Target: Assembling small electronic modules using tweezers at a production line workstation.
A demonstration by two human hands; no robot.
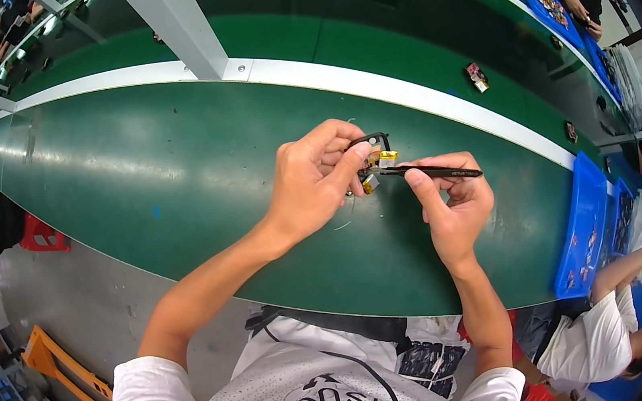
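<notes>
Left hand (pixel 309 173): thumb and fingers pinch a small device (pixel 387 158) with a black frame and silver pieces edged in yellow tape. The device is held over the green table (pixel 210 158), in front of the person. Right hand (pixel 459 202): thumb and fingers grip a pair of black tweezers (pixel 447 172), pointed leftward at the device. The tips reach its silver pieces; whether they pinch anything cannot be told, as the parts there are too small.

Beyond the hands, a white rail (pixel 337 78) borders the table's far side. Past it runs a green belt (pixel 382 46) carrying scattered small parts, one of them a red-and-silver part (pixel 476 76). A blue bin (pixel 582 231) containing small pieces stands at the table's right end. A co-worker in a white shirt (pixel 599 338) sits just beyond it. To the far left, a red stool (pixel 43 234) stands beside the table.
</notes>
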